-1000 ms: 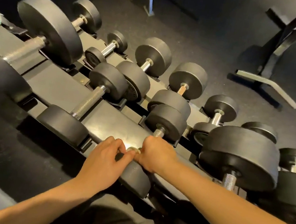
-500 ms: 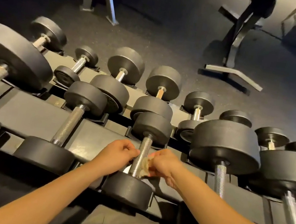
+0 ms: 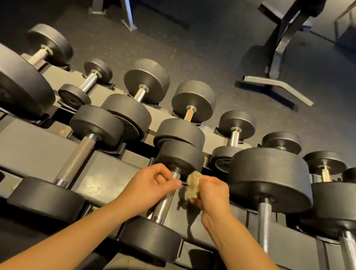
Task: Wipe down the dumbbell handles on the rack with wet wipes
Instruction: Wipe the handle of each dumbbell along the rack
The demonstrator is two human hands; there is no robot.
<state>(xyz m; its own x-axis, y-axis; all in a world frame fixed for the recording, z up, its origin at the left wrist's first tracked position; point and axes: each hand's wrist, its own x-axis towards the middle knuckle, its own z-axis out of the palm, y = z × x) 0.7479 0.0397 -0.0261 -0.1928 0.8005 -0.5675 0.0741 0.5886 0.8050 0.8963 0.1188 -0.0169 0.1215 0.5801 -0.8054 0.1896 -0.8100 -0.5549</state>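
The right hand (image 3: 211, 194) clutched a crumpled wet wipe (image 3: 192, 188) just beside the middle dumbbell handle (image 3: 166, 199) on the rack (image 3: 31, 150); the left hand (image 3: 151, 183), loosely curled and empty, hovered beside it. Wiping seemed paused; next, probably wrap the wipe around a handle.

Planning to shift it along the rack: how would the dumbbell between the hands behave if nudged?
The dumbbell looks heavy: thick solid ends. It would probably resist rolling, since its near end sits in a rack cradle. Its handle seems grippy, being knurled.
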